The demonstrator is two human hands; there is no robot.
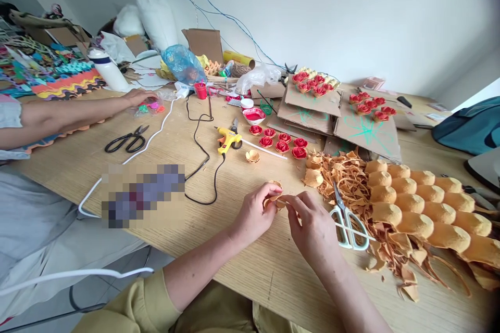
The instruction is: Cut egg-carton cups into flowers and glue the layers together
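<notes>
My left hand (pixel 254 213) pinches a small orange-tan egg-carton cup (pixel 269 202) above the front of the table. Opposite it, my right hand (pixel 312 226) has its fingers closed at the same cup's edge; its fingertips partly hide the piece. Just beyond my hands sits an unpainted carton flower (pixel 252 156). A yellow glue gun (pixel 229 139) lies behind that flower, with a white stick nearby. Beside my right hand are scissors with pale handles (pixel 349 229), resting by a heap of carton scraps (pixel 351 174) and an orange egg carton (pixel 425 200).
Several red carton roses (pixel 284 138) stand near a bowl of red paint (pixel 253 115); more sit on cardboard sheets (pixel 312 114). Black scissors (pixel 125 140) and a white cable (pixel 154 138) lie left. A co-worker's arm (pixel 74 114) reaches in from the left.
</notes>
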